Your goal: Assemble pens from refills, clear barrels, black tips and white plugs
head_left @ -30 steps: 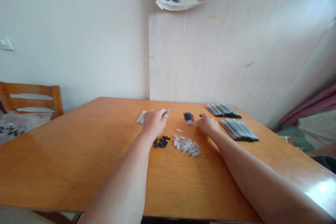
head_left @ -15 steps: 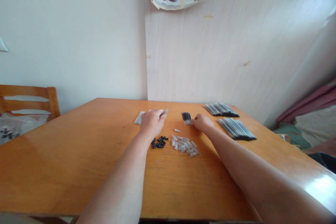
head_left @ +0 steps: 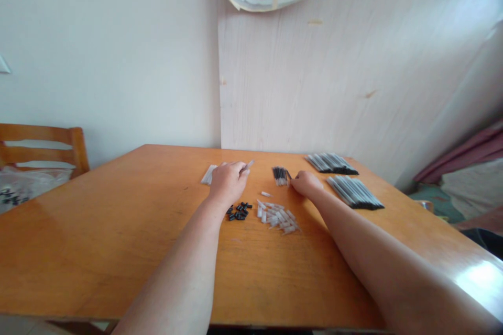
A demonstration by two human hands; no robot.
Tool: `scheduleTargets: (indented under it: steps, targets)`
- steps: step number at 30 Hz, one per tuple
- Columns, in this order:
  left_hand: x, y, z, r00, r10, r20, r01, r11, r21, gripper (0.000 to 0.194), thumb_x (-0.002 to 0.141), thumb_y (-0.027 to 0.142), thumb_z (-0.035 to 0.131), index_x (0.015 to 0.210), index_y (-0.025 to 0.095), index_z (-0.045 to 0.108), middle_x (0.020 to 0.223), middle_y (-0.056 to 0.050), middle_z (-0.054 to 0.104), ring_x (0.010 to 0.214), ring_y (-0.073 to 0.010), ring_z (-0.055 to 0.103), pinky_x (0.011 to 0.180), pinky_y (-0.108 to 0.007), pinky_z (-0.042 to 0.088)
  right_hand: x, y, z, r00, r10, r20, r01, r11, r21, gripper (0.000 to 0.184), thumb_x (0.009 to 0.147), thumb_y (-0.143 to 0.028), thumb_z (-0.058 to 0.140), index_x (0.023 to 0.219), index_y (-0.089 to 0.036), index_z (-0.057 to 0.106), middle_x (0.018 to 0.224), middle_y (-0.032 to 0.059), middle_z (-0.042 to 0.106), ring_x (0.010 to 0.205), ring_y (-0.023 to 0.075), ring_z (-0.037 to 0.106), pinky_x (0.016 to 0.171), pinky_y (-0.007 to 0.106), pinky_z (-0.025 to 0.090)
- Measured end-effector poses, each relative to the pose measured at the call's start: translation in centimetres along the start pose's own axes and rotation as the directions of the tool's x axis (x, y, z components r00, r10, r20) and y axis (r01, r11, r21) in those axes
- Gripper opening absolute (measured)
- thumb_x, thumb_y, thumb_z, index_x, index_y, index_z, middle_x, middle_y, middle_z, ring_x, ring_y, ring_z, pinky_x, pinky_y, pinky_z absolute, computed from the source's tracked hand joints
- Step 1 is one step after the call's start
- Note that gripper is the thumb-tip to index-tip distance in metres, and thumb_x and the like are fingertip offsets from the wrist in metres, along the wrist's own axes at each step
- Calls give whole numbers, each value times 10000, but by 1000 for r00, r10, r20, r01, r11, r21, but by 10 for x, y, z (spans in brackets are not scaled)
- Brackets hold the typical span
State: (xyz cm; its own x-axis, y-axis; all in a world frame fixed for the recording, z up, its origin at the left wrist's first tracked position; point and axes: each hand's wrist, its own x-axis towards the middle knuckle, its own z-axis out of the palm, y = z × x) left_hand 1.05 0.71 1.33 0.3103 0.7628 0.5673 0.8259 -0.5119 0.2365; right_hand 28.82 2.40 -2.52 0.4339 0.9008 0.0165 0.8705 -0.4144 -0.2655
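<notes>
My left hand (head_left: 228,184) is closed around a slim translucent pen barrel (head_left: 248,165), whose end sticks out past the fingers to the upper right. Partly behind that hand lies a row of whitish tubes (head_left: 208,175). My right hand (head_left: 307,184) is closed, its fingertips pinching one thin black pen refill (head_left: 288,174) that leans apart from a row of refills (head_left: 280,176) with dark bodies and pale lower ends. Between the forearms lie a heap of small black cylinders (head_left: 238,212) and a heap of pale, pointed plastic pieces (head_left: 278,216), one piece (head_left: 266,194) lying separately.
Two bundles of clear pens with black ends, a farther one (head_left: 332,163) and a nearer one (head_left: 354,192), lie right of my right hand. The wooden table (head_left: 98,230) reaches the wall. A chair (head_left: 43,152) with a plastic bag (head_left: 33,186) stands left.
My right hand has shifted slightly right, and one dark refill now stands apart from the row at its fingertips. My left hand stays nearly still with the barrel.
</notes>
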Motion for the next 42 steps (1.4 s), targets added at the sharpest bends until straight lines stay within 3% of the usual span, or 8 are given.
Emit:
scheduleTargets:
  steps: [17,20,24,27,30,35,38,42]
  targets:
    - [1,1,0,999,-22,28,22,1000,12,230,914,356,476,956,256,679,952,-38,728,906,-199,615,805,-313,403,-14,7,-4,996,21,-86,-24,999,-33,358,845,-394,494,973,-153,726,1074,191,698,1015,302,656,776,360,498]
    - [0,1,-1,1000,-11,23,11,1000,8,234,915,357,470,951,256,678,937,-40,726,896,-203,613,789,-316,402,-13,16,-6,987,-2,-158,9,999,43,348,853,-385,476,920,-147,721,992,179,713,952,286,668,735,331,482]
    - [0,3,-1,998,-47,51,48,999,-12,226,906,354,483,947,257,683,934,-44,724,908,-206,611,789,-315,403,-13,19,-13,972,-63,-227,134,941,310,298,851,-337,471,829,-138,691,781,115,707,727,197,657,639,267,446]
    - [0,3,-1,996,-58,67,60,998,-33,228,908,354,481,947,253,682,936,-45,723,898,-200,615,782,-309,404,-15,12,-18,956,-96,-277,247,773,585,246,818,-347,511,818,-142,648,681,51,652,595,145,579,563,245,411]
    - [0,1,0,998,-39,53,42,998,-39,230,916,352,470,929,249,674,925,-42,721,877,-193,620,771,-303,402,-18,3,-25,950,-127,-284,310,469,827,235,748,-381,609,823,-158,617,635,-12,560,546,105,473,524,227,368]
    - [0,-3,3,1000,-10,14,10,999,-44,203,914,337,481,914,243,661,893,-42,717,862,-198,622,736,-301,391,-28,-4,-37,947,-276,-166,171,-7,985,237,631,-294,751,767,-172,599,676,-38,496,539,64,383,488,204,315]
    - [-1,-4,6,1000,-8,19,9,998,-57,192,912,321,487,946,245,660,914,-40,719,872,-197,625,721,-297,391,-34,-5,-42,924,-373,-82,30,-143,989,248,633,-234,758,804,-177,588,665,-51,457,538,61,377,474,194,305]
    - [-2,-4,8,1000,2,20,-1,998,-62,206,910,306,486,1003,254,663,968,-37,722,908,-196,626,758,-301,407,-38,-8,-42,889,-456,-43,-64,-216,974,260,648,-182,739,823,-189,547,635,-68,405,520,60,351,460,193,281]
